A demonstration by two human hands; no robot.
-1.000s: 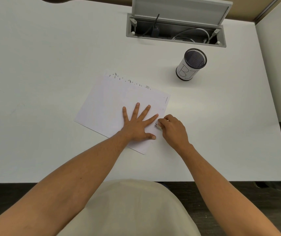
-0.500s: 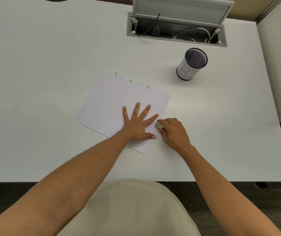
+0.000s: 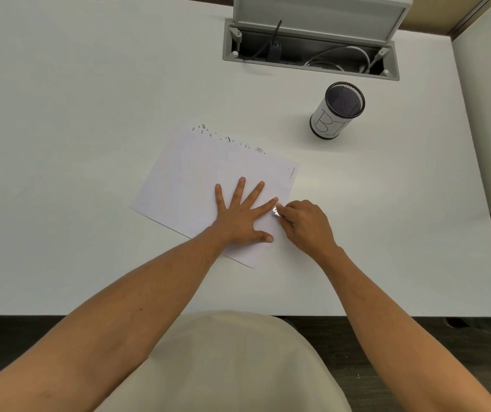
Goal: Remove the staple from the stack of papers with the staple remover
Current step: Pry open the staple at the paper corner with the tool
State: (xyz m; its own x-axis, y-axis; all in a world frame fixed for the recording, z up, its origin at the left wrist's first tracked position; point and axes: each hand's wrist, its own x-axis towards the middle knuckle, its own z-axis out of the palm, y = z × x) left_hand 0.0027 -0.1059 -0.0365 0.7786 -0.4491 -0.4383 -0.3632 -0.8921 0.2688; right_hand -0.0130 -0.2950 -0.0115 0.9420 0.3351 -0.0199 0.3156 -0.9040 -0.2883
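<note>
I have my left hand (image 3: 239, 218) pressed flat, fingers spread, on the stack of papers (image 3: 196, 179), which lies at an angle in the middle of the white surface (image 3: 74, 99). My right hand (image 3: 306, 226) has its grip curled round the staple remover (image 3: 276, 211), whose metal end sits at the right edge of the sheets, touching my left forefinger. The staple itself is too small to make out, so I cannot tell whether it is already lifted; I judge the pulling step is in hand and not finished, since the tool is at the paper and the sheets are pinned down. What is left, as I read it, is to draw the staple clear and set the tool aside.

To the far right stands a mesh pen cup (image 3: 338, 111) with lettering on its side; it looks empty. Further off, an open cable tray (image 3: 312, 52) in the surface holds a plug and coiled cables.
</note>
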